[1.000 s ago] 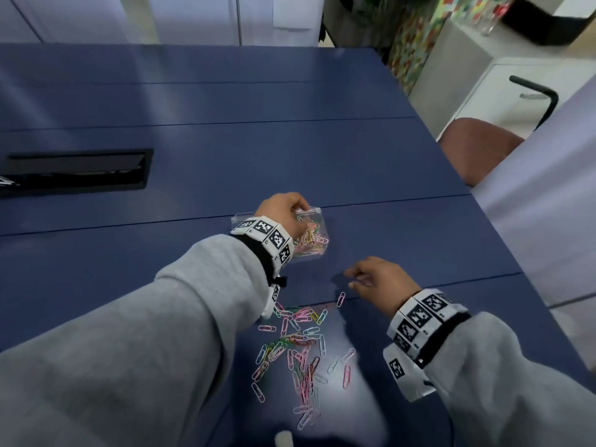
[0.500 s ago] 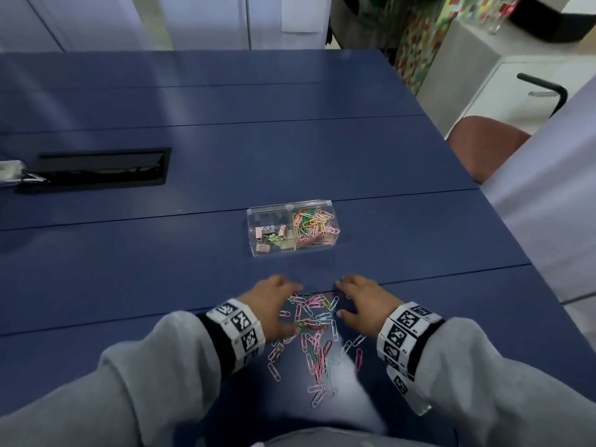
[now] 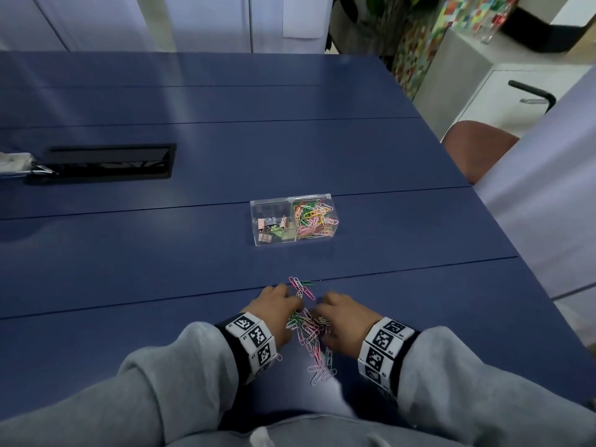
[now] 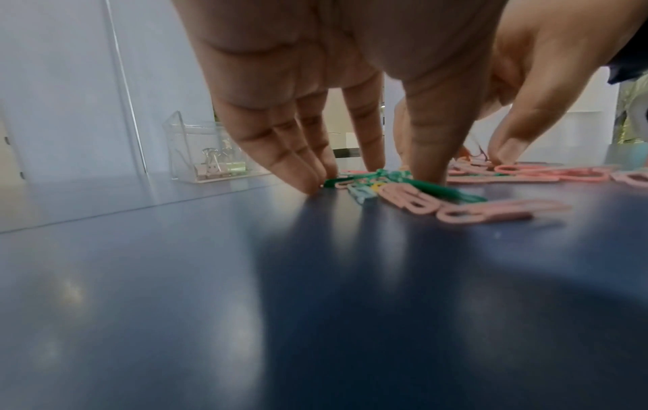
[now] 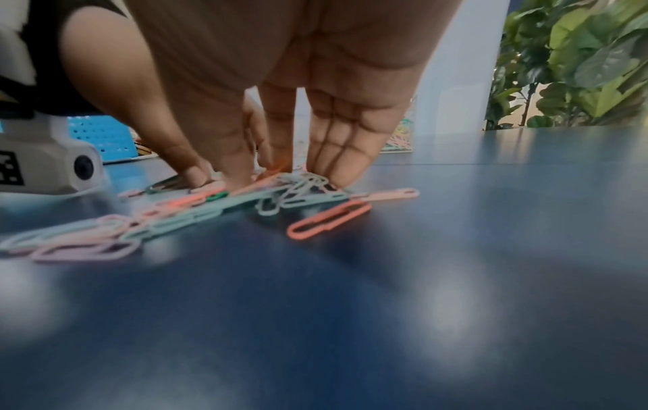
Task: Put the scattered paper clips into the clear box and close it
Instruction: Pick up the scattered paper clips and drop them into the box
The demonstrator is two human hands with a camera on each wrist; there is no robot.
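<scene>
A heap of coloured paper clips (image 3: 309,330) lies on the blue table (image 3: 161,269) near its front edge. My left hand (image 3: 274,309) stands at the heap's left side, straight fingertips (image 4: 308,177) down on the table against the clips (image 4: 413,194). My right hand (image 3: 343,317) stands at the right side the same way, fingertips (image 5: 336,172) pressing on the clips (image 5: 266,199). Further back sits the clear box (image 3: 293,219), its lid open; the right compartment holds paper clips and the left one binder clips. A few clips (image 3: 301,287) lie beyond my fingers.
A black cable slot (image 3: 106,162) is set in the table at the far left, with a small object (image 3: 16,162) beside it. A brown chair (image 3: 474,150) stands off the right edge. White cabinets line the back wall.
My left hand left the box and came back to the heap. Both hands then closed in from either side, pushing the clips into a tighter pile nearer the front edge.
</scene>
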